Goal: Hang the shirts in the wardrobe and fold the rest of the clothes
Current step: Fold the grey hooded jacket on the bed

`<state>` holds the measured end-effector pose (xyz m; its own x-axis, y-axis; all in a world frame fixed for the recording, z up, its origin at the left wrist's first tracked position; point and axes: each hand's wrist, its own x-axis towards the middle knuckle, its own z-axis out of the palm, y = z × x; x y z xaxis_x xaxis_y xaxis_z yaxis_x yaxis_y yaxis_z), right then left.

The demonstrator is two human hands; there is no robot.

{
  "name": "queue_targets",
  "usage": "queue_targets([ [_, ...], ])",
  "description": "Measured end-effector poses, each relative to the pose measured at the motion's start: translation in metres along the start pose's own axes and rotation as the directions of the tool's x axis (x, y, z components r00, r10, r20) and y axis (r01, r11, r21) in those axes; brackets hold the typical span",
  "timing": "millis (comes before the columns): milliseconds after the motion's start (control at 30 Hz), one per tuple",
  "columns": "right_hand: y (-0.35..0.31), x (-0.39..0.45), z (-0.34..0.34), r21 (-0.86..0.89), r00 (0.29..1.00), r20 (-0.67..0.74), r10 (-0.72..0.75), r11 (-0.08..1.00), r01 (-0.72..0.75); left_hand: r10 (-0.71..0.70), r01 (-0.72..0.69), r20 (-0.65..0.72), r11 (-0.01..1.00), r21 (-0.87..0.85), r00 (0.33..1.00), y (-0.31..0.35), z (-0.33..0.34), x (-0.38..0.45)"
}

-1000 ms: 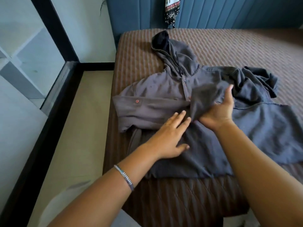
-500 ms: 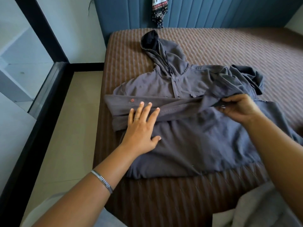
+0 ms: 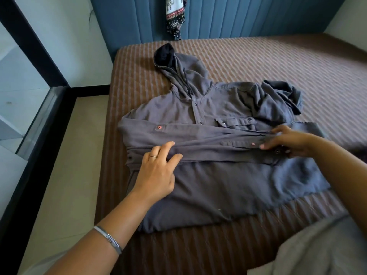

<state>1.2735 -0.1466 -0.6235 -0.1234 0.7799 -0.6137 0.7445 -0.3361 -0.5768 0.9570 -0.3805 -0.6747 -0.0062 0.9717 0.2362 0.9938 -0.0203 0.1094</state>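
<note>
A grey hooded shirt [image 3: 208,175] lies face up on the bed [image 3: 297,76], spread from the left edge toward the middle, hood pointing at the headboard [image 3: 238,14]. One sleeve [image 3: 198,141] is laid straight across the chest. The left hand [image 3: 156,175] presses flat on that sleeve near the bed's left edge, fingers extended and grasping nothing. The right hand [image 3: 286,139] rests at the sleeve's cuff end; whether its fingers pinch the cloth or merely smooth it I cannot tell. The step in hand looks like folding: the other sleeve [image 3: 278,100] lies bunched toward the right and probably needs drawing across next.
</note>
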Motion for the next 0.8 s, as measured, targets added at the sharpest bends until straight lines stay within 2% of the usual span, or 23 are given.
queue_targets([
  [67,0.002,0.002,0.003,-0.015,0.999,-0.038,-0.026,1.0,0.026,0.025,-0.025,-0.039,1.0,-0.006,0.999,0.006,0.008,0.003],
  [133,0.003,0.0,-0.008,0.109,1.0,0.018,-0.017,0.994,0.015,0.068,-0.069,-0.063,0.997,-0.02,0.996,0.012,0.011,0.006],
  [200,0.003,-0.002,-0.025,0.109,0.999,0.049,0.003,0.994,-0.008,0.11,-0.112,-0.1,0.994,-0.018,0.989,0.018,0.01,0.008],
  [233,0.002,-0.002,-0.036,0.065,1.0,0.006,-0.005,0.998,0.005,0.122,-0.124,-0.109,0.992,-0.013,0.987,0.023,0.008,0.008],
  [300,-0.003,-0.01,-0.057,-0.052,0.986,-0.166,-0.009,0.999,0.0,0.085,-0.083,-0.079,0.996,0.026,0.993,0.031,0.007,0.004],
  [367,0.006,-0.014,-0.071,-0.143,0.964,-0.263,-0.026,0.99,-0.013,-0.053,0.054,-0.006,0.995,0.081,0.999,0.037,0.008,-0.004],
  [433,0.02,-0.021,-0.068,-0.053,0.992,-0.119,0.049,0.997,-0.056,-0.177,0.174,0.035,0.982,0.079,0.984,0.037,0.01,-0.014],
  [500,0.035,-0.017,-0.063,0.131,0.991,0.04,0.128,0.982,-0.132,-0.218,0.219,-0.015,0.97,0.107,0.976,0.035,0.008,-0.021],
  [567,0.04,-0.011,-0.056,0.223,0.988,0.038,0.15,0.963,-0.154,-0.244,0.255,-0.101,0.959,0.126,0.965,0.028,0.007,-0.024],
  [667,0.035,-0.01,-0.053,0.23,0.987,0.002,0.163,0.96,-0.159,-0.265,0.299,-0.227,0.945,0.131,0.937,0.014,0.008,-0.02],
  [800,0.05,-0.004,-0.056,0.203,0.982,-0.061,0.179,0.966,-0.163,-0.284,0.314,-0.277,0.947,0.066,0.918,0.002,0.007,-0.028],
])
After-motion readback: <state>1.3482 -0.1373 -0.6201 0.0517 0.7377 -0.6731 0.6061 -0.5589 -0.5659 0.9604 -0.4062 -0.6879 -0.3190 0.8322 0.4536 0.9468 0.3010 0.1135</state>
